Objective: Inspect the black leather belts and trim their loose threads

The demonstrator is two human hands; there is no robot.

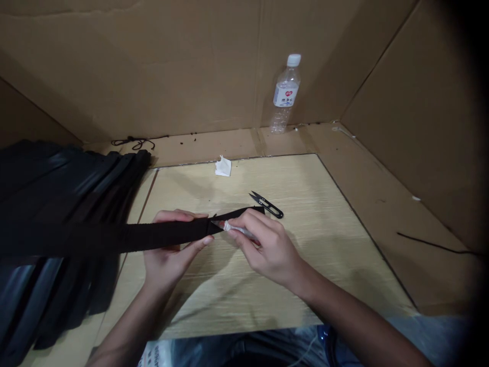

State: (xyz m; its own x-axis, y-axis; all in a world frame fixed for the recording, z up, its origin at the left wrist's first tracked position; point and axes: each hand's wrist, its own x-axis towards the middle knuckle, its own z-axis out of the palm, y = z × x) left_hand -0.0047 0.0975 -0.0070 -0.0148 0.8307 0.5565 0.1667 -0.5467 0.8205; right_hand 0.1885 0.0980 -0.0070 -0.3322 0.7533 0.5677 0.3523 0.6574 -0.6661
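Observation:
A long black fabric strap [164, 235] runs in from the left and passes through my left hand [168, 255], whose thumb and fingers pinch its edges. Past that hand, the far end of the strap slants up to the right. My right hand [263, 239] is closed around a small pointed blade [218, 223] with a white wrapped handle. The blade's tip rests at a fold or seam in the strap, close to my left thumb. Just beyond my right hand, black thread snips [269, 205] lie on the board.
A stack of black strips [57, 178] fills the left side. A clear plastic bottle [286, 94] stands by the back cardboard wall [191, 66]. A torn white paper scrap [223, 166] sits on the pale board [298, 173]. Black cord [133, 142] lies back left, another cord [435, 243] right.

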